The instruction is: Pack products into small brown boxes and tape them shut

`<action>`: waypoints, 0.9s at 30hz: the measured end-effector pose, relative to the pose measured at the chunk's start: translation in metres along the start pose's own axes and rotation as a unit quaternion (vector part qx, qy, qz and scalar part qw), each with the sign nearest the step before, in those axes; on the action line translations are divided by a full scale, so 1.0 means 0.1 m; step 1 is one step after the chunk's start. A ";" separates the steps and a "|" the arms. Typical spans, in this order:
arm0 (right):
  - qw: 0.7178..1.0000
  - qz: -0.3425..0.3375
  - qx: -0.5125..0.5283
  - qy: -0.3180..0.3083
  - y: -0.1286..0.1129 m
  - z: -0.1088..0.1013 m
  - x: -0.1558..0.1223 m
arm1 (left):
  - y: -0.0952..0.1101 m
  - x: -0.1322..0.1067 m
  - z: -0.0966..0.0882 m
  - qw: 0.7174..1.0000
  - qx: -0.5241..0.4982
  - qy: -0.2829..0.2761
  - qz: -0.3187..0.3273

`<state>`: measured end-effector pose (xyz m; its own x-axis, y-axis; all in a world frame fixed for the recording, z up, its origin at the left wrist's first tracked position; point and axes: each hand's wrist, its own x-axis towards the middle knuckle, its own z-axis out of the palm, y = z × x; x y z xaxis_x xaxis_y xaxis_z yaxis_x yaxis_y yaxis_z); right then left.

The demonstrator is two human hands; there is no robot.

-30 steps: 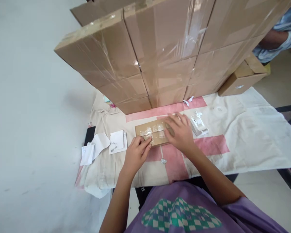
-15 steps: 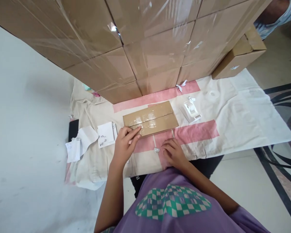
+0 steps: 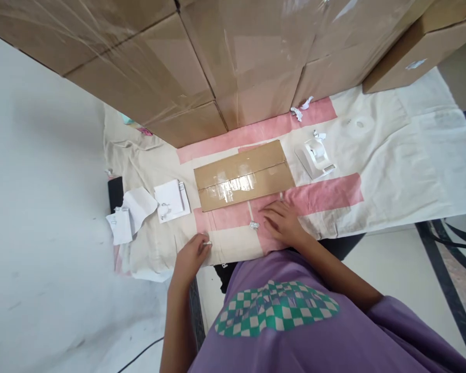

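Flat brown cardboard box (image 3: 245,173) with shiny clear tape (image 3: 235,187), on a beige-and-pink cloth-covered table (image 3: 392,171), pale floor (image 3: 390,269). Left hand (image 3: 190,256) pinches a tiny white scrap (image 3: 207,243), right hand's (image 3: 283,224) loose.

The two hands are well apart, with the person's torso behind the gap between them. I can see the left hand (image 3: 193,252) with its thumb and forefinger pinched together, knuckles up, fingertips turned in towards its partner. Behind it the left forearm (image 3: 179,318) runs back almost straight. The right hand (image 3: 280,223) lies a touch farther forward, back upward, fingers loosely curled and relaxed, pointing across at the left. Its wrist looks nearly straight, and the right forearm (image 3: 337,270) slants out behind it to a bent elbow.
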<state>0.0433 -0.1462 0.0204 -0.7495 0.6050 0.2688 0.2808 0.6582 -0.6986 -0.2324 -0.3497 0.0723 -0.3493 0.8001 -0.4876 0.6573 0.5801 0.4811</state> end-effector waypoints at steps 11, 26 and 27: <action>0.979 0.086 0.177 -0.052 -0.35 0.26 0.08 | 0.85 0.21 0.31 0.982 -0.167 -0.006 0.092; 0.967 0.081 0.230 -0.078 -0.42 0.40 0.11 | 0.63 0.32 0.01 0.971 -0.205 0.076 0.097; 0.972 0.062 0.209 -0.087 -0.42 0.42 0.10 | 0.50 0.38 -0.08 0.966 -0.216 0.120 0.077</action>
<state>-0.0015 -0.1862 0.0244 -0.8256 0.5592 0.0755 0.1343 0.3247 -0.9362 -0.2184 -0.2893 0.0841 -0.4481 0.8645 -0.2277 0.3929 0.4192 0.8185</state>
